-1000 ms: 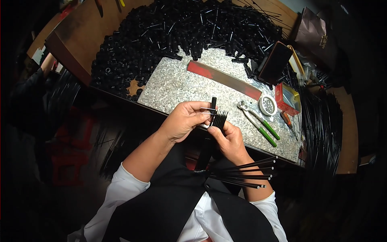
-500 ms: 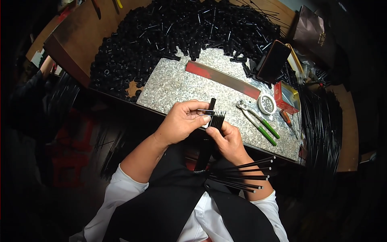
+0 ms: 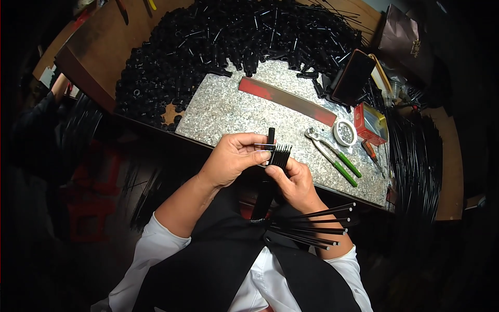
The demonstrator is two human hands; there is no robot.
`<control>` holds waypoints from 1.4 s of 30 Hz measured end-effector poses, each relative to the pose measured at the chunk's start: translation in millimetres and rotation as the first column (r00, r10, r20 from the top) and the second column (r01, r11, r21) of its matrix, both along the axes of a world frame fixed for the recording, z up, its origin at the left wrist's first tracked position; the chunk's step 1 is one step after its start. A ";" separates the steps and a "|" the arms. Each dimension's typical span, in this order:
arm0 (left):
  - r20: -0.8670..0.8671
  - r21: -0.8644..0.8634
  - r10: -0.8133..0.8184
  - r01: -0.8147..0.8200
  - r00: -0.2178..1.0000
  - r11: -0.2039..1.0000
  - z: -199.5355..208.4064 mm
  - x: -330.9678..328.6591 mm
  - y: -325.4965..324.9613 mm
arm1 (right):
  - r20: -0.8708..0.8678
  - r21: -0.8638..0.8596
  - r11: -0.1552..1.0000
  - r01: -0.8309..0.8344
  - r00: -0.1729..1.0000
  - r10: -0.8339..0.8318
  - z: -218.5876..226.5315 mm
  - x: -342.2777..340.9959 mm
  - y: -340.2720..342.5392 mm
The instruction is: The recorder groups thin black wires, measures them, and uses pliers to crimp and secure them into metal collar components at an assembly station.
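Note:
Just in front of the board's near edge, my two hands meet. My left hand (image 3: 235, 158) pinches a short black tubular piece (image 3: 271, 136) that stands upright from between thumb and fingers. A thin dark piece lies across it at the fingertips. Wrapped round a row of thin black rods (image 3: 281, 156) is my right hand (image 3: 295, 182), its thumb pressed on them. Their bright, narrow tips point up beside the tubular piece. Below, a fan of black rods with pale round ends (image 3: 332, 231) spreads over my right forearm. How the pieces join is hidden by my fingers.
A speckled board (image 3: 218, 114) bears a red-brown flat bar (image 3: 286, 100), green-handled pliers (image 3: 332, 156), a white dish of small metal bits (image 3: 344, 132), a red box (image 3: 370, 124) and a screwdriver (image 3: 369, 151). Behind lies a heap of black tubular parts (image 3: 228, 36); a phone (image 3: 353, 78) leans at right.
The black tubular piece has shifted slightly left and down in my left fingers. The thin piece across it sits lower, close to the rod tips. My right hand keeps its hold.

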State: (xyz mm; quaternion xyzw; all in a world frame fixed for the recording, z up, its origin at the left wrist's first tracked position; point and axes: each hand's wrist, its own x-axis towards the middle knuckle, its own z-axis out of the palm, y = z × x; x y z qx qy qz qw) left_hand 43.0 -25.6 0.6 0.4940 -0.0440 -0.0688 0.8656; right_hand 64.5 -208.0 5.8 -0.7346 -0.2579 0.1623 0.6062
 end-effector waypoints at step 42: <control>0.127 0.153 -0.024 0.005 0.992 0.988 12.2 -8.4 2.3 | -0.035 -0.002 0.996 -0.086 0.996 0.086 4.5 -1.4 -3.5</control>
